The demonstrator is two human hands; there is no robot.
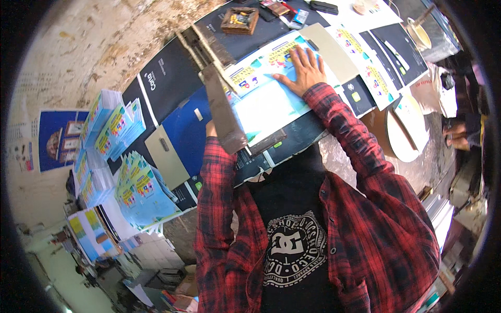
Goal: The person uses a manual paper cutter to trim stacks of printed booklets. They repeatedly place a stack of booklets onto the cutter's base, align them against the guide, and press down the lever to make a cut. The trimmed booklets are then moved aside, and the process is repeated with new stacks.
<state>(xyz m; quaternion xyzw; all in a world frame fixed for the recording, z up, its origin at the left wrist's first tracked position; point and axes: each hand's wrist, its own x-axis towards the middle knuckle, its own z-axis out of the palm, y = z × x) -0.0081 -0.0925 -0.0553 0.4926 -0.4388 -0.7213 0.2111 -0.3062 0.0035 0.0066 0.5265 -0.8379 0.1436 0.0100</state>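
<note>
My right hand [305, 71] lies flat with its fingers spread on a printed cover sheet [276, 104], white and pale blue with colourful figures. The sheet's left edge runs under a long brown bar [225, 109], part of a bench device with a pale rail frame [194, 49] at its far end. My left hand [211, 129] is beside the bar's near left side. Only a small part of it shows, and its fingers are hidden by the bar. A blue panel [185, 133] lies on the table by that hand.
Stacks of booklets [116, 130] and fanned booklets [141, 188] stand at the left. A wooden tray [240, 21] with small items sits at the back. Another printed sheet [365, 68] and a cutter knife [396, 56] lie to the right, near a round stool [409, 128].
</note>
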